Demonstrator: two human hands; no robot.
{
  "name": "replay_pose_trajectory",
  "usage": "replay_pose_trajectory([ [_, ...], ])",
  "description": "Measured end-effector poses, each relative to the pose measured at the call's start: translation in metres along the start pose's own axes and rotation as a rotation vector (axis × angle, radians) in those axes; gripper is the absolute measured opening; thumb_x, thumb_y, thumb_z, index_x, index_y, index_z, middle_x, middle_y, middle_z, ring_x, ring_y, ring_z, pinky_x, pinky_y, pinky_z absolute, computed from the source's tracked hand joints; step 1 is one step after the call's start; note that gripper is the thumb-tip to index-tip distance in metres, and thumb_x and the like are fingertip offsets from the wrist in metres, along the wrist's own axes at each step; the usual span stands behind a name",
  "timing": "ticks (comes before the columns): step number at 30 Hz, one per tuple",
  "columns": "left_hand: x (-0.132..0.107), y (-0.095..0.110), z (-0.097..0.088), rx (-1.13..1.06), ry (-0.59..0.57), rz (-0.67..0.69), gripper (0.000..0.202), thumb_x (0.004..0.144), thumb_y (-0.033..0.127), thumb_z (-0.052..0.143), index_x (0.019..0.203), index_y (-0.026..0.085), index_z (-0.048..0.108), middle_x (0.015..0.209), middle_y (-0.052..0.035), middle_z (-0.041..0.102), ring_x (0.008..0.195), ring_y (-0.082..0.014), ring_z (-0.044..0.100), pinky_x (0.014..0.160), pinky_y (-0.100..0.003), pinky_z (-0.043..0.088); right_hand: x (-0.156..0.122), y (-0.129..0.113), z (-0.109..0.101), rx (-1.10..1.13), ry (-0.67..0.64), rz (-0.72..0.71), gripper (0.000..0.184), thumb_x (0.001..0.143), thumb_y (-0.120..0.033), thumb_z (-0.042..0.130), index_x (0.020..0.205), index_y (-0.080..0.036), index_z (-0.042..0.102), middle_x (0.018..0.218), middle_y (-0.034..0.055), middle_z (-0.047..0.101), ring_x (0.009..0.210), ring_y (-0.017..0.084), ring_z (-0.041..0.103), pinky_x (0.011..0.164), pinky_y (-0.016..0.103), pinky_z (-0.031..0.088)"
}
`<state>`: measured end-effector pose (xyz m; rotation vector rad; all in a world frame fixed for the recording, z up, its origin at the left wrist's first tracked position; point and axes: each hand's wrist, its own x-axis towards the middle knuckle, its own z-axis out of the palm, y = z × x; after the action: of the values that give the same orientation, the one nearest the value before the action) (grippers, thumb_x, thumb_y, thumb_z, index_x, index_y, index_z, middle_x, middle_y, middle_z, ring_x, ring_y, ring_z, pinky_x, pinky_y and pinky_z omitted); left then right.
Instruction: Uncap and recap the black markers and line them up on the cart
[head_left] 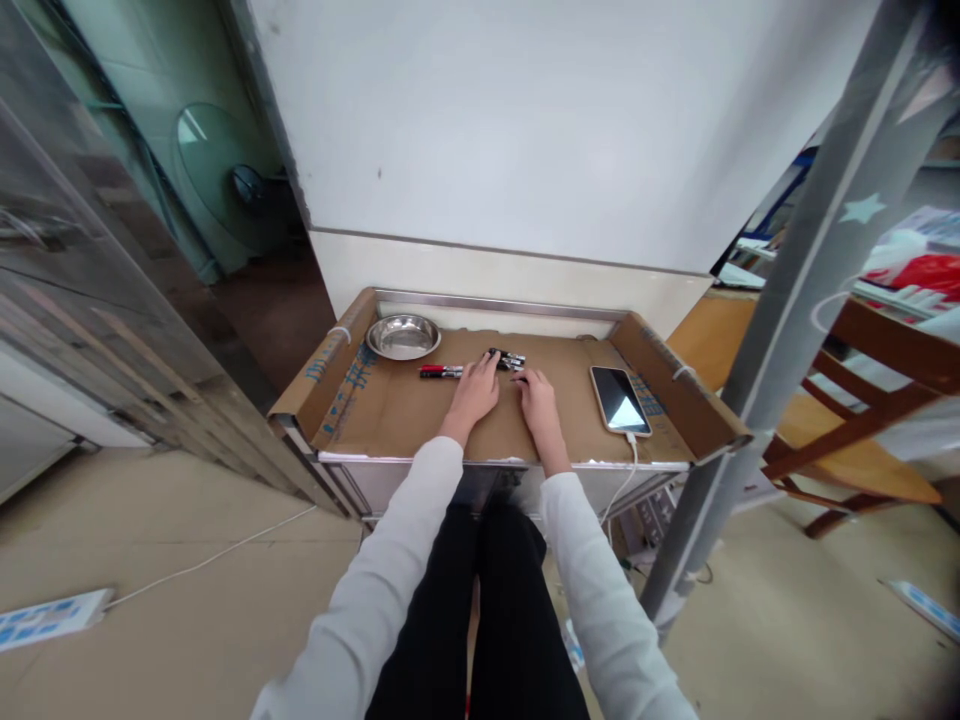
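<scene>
My left hand (pixel 478 392) lies over the markers with its fingers stretched forward, touching them. To its left, a red-ended marker (pixel 441 371) pokes out from beside the fingers. Black markers (pixel 511 359) lie just past the fingertips, partly covered by the hand. My right hand (pixel 537 398) is closed in a pinch close to their right end. A small dark tip (pixel 517 379) shows at its fingers, too small to name. All of this is on a cardboard-lined tabletop (pixel 397 415) with raised cardboard sides.
A round steel dish (pixel 403 338) stands at the back left of the tabletop. On the right lies a phone (pixel 621 400) with a white charging cable (pixel 632 455) running over the front edge. A grey post (pixel 780 250) and a wooden chair (pixel 862 400) are farther right.
</scene>
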<state>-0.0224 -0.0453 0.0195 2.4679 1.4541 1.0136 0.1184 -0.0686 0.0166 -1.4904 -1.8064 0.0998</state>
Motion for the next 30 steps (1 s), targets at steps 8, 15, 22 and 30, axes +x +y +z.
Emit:
replay_pose_trajectory([
  [8,-0.003,0.006,-0.004,0.109,-0.051,-0.027,0.032,0.087,0.033,0.049,0.115,0.019,0.055,0.113,-0.0117,0.059,0.11,-0.0279,0.049,0.095,-0.045,0.033,-0.003,-0.001,-0.005,-0.086,0.1,0.166,0.028,0.088,-0.014,0.035,0.094,-0.015,0.061,0.092,0.0117,0.062,0.086,0.021,0.055,0.077,0.03,0.039],
  [15,-0.003,0.007,-0.008,0.099,-0.045,-0.009,0.018,0.089,0.031,0.047,0.096,0.019,0.06,0.102,-0.0068,0.061,0.1,-0.0223,0.052,0.092,-0.039,0.034,-0.003,-0.001,-0.005,-0.152,0.095,0.18,0.028,0.089,-0.014,0.034,0.095,-0.016,0.061,0.092,0.0108,0.064,0.087,0.021,0.054,0.077,0.029,0.038],
  [22,-0.006,0.006,-0.012,-0.065,0.018,0.031,0.019,0.091,0.027,0.046,0.105,0.02,0.057,0.107,-0.0054,0.058,0.1,-0.0179,0.055,0.09,-0.031,0.039,-0.003,-0.006,-0.005,-0.024,0.079,0.066,0.028,0.091,-0.017,0.034,0.098,-0.016,0.061,0.098,0.0101,0.063,0.092,0.02,0.055,0.082,0.029,0.04],
  [30,-0.006,0.007,-0.014,-0.012,-0.017,-0.005,0.015,0.09,0.022,0.048,0.101,0.02,0.058,0.107,-0.0047,0.062,0.099,-0.0183,0.058,0.089,-0.032,0.039,-0.001,0.001,-0.002,0.065,0.196,0.074,0.027,0.089,-0.019,0.034,0.094,-0.016,0.061,0.094,0.0116,0.063,0.089,0.021,0.057,0.084,0.034,0.043],
])
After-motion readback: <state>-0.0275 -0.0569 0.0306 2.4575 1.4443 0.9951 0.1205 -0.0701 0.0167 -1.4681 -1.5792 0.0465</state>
